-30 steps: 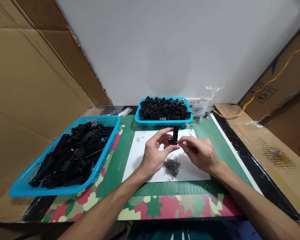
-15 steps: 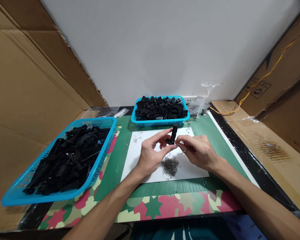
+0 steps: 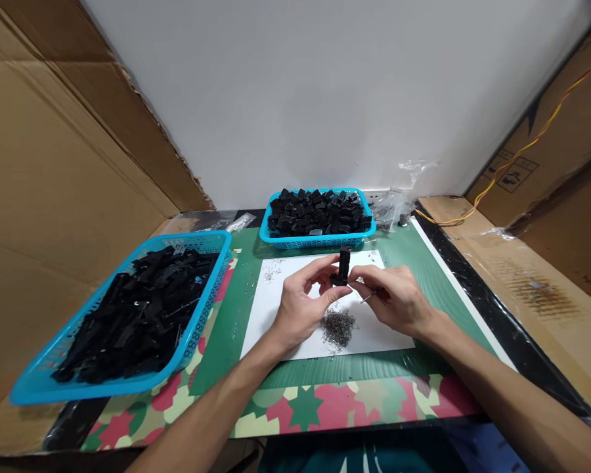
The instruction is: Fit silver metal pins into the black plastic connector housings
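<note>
White wall (image 3: 285, 105) behind; brown cardboard at left (image 3: 49, 171) and cardboard at right (image 3: 566, 230) flank the bench (image 3: 526, 351), whose dark surface shows along the edge. On it, a green mat (image 3: 221, 335), with a camouflage-patterned strip (image 3: 305, 407) along the near side. White paper (image 3: 263, 322) lies flat on the mat.

Left hand (image 3: 300, 302): grip closed, thumb and fingers pinching a black part (image 3: 344, 266), held above the paper. Its long section is roughly upright, with a short foot at the lower end.

Right hand (image 3: 396, 295): grip pressed together around a thin metal tool (image 3: 368, 297), its shaft projecting down and left from the curled fingers. Thumb and index fingertips meet just beside the lower end of the part; cannot tell whether they touch it or pinch something small.

Beneath the hands, on the paper: a pile of small wire pieces (image 3: 338, 327). A thinner scatter (image 3: 272, 270) at the paper's far left corner.

Large blue basket (image 3: 93, 389), left: heaped black pieces (image 3: 132, 322). Smaller blue basket (image 3: 318, 242), by the wall: short black blocks (image 3: 320, 213). Clear plastic bag (image 3: 390, 207) just right of it.
</note>
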`<state>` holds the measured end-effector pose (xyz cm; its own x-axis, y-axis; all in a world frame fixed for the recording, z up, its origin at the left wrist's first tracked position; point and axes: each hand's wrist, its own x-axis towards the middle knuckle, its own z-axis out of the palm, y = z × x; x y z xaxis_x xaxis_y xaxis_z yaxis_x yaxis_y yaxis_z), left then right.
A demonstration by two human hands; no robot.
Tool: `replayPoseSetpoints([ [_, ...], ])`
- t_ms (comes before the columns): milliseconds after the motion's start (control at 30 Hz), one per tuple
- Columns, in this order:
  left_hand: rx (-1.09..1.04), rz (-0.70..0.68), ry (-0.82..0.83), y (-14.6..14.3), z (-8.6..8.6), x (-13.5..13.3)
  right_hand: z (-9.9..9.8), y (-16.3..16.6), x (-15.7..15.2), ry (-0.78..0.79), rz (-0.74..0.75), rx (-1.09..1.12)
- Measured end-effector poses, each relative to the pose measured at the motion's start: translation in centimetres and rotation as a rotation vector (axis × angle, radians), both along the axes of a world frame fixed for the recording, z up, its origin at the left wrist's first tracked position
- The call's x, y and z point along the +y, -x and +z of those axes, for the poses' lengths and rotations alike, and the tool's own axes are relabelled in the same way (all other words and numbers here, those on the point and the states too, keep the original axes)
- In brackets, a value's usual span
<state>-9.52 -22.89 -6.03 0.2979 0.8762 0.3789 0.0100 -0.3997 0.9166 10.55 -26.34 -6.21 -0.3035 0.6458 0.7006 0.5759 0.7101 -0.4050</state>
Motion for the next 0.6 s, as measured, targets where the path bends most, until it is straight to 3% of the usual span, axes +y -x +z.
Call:
replayPoseSetpoints([
  [600,-0.030,-0.033,0.033,-0.10,0.18,-0.03,0.38,-0.12,0.02,-0.047,-0.017,-0.038],
])
